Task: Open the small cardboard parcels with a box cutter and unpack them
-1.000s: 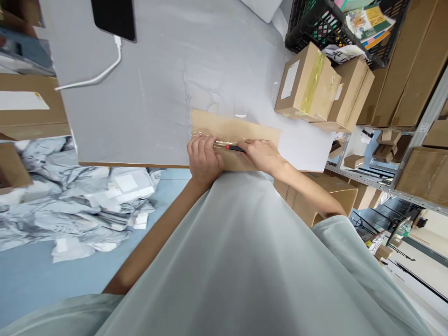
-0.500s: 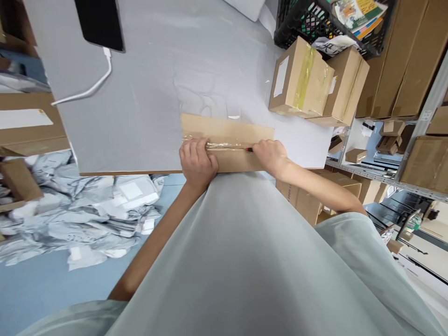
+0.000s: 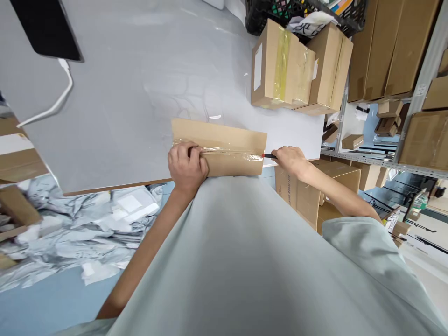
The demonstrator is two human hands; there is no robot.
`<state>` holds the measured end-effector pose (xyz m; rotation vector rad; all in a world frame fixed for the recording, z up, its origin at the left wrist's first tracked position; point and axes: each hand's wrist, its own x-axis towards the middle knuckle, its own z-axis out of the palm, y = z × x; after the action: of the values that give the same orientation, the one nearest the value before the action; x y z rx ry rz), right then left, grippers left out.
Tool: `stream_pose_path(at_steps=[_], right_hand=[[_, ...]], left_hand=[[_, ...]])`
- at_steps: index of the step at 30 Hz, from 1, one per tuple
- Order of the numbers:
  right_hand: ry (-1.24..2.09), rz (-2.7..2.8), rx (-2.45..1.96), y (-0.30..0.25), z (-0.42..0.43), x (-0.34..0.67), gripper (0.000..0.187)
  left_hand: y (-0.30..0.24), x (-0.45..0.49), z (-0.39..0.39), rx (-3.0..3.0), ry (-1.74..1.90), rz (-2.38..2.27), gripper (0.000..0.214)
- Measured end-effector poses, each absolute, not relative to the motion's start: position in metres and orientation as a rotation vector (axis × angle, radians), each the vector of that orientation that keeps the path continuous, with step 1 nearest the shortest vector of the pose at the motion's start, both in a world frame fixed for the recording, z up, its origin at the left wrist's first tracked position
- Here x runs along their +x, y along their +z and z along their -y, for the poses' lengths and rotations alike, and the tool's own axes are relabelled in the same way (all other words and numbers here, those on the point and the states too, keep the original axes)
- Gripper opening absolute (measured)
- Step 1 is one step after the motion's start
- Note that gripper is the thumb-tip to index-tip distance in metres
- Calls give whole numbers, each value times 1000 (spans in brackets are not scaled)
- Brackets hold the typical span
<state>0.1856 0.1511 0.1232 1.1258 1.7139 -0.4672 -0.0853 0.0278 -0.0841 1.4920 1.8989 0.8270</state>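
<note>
A flat cardboard box (image 3: 231,163) lies at the table's front edge against my shirt, with clear tape along its middle seam. My left hand (image 3: 187,165) grips the left end of this box, its fingers curled over the top near the seam. Closed round a slim black box cutter (image 3: 270,156), my right hand (image 3: 290,158) is just beyond the box's right end. The cutter's reddish tip meets the end of the taped seam; its blade is too small to make out.
Taped cartons (image 3: 280,70) stand at the table's right, by a black crate (image 3: 259,18). A phone (image 3: 45,28) with a white cable (image 3: 58,100) lies on the left. Grey mailing bags (image 3: 87,228) cover the floor at left; shelving (image 3: 371,158) stands at right.
My right hand has drawn the box cutter rightward along the seam to the box's right end. The left hand keeps its hold on the box. The camera view has turned slightly.
</note>
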Motion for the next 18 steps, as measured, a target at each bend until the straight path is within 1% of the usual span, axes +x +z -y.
stream_pose_path(at_steps=[5,10,13,16,18], right_hand=[[-571,-1711,1147,124,-141,214,39],[-634,-1798,1195,113,-131,242,39],[-606,-1797,1231,106,-129,274,38],[-560,-1743,1387,91,-122,322,36],[-637,-1754,1581,68,-112,351,33]], left_hand=[[-82,-82,-28,1556,806,-1877,15],[-81,-82,-28,1594,788,-1866,14],[-82,-84,-28,1561,775,-1857,17],[-83,-85,-27,1541,786,-1887,20],[-83,-84,-27,1572,786,-1936,21]])
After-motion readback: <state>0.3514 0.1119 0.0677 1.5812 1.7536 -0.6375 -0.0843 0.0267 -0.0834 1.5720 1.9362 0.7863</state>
